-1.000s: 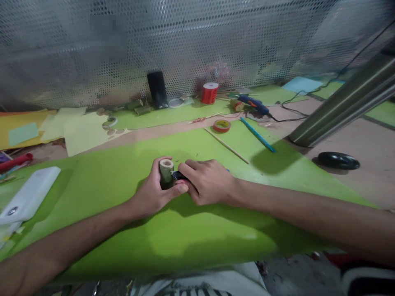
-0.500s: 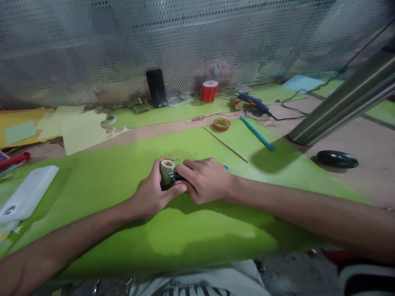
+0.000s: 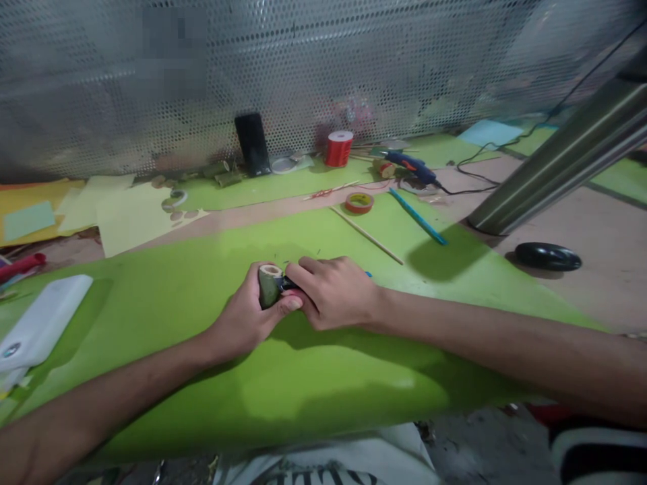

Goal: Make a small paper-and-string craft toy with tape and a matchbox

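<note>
My left hand (image 3: 242,316) is wrapped around a short green bamboo tube (image 3: 269,288), which stands with its pale hollow end up. Closed around a black utility knife (image 3: 288,283), my right hand (image 3: 333,289) holds the tool's metal tip against the tube's right side. Most of the knife is hidden by the fingers, and a bit of blue (image 3: 368,274) peeks out behind that hand. My left thumb lies just below the knife, close to my right fingers. Small dark shavings are scattered on the green sheet beyond the tube.
A green sheet (image 3: 166,289) covers the table. Beyond my hands lie a thin stick (image 3: 366,234), a tape roll (image 3: 359,202), a blue pen (image 3: 417,215) and a glue gun (image 3: 412,166). A metal post (image 3: 550,148) and black mouse (image 3: 548,256) are right; a white power bank (image 3: 48,320) is left.
The bamboo tube now leans slightly, and the knife's tip has shifted up a little along its side. Both hands keep their grips; the whole view has shifted slightly.
</note>
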Available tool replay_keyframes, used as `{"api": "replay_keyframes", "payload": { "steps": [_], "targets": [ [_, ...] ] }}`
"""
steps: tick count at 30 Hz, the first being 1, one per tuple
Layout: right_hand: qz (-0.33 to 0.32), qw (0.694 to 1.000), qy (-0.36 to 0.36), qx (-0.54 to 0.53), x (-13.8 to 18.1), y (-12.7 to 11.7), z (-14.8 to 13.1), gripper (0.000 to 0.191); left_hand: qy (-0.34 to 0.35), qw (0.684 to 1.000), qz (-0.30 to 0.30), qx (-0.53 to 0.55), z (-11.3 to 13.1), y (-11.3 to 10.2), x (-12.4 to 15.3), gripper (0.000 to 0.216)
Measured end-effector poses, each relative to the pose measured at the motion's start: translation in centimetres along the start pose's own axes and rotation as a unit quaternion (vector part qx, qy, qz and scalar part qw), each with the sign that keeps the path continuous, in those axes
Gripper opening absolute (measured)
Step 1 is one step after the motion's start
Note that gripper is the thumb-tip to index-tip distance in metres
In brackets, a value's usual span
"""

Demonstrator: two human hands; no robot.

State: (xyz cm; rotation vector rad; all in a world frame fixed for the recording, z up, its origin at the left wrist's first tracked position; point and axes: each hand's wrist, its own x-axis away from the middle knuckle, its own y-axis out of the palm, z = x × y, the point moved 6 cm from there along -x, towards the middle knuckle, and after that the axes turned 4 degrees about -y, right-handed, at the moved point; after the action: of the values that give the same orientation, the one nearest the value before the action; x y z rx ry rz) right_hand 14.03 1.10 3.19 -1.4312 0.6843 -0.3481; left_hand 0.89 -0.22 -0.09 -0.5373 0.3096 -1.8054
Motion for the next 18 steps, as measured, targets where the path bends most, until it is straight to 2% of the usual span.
{"api": "replay_keyframes", "payload": {
  "steps": [5,13,18],
  "targets": [
    [0.001,0.999,0.033,-0.014,-0.01,-0.12,0.12,0.040,-0.022,1.000,0.005,0.016,-0.11,-0.21,-0.03,0.054],
    [-0.030,0.999,-0.010,-0.018,0.02,0.27,-0.15,0.034,-0.033,0.998,-0.026,0.045,0.07,-0.21,0.22,0.088],
    [-0.036,0.999,-0.017,-0.014,0.06,0.40,-0.20,0.033,-0.022,0.998,-0.033,0.043,0.11,-0.17,0.35,0.082]
  ]
}}
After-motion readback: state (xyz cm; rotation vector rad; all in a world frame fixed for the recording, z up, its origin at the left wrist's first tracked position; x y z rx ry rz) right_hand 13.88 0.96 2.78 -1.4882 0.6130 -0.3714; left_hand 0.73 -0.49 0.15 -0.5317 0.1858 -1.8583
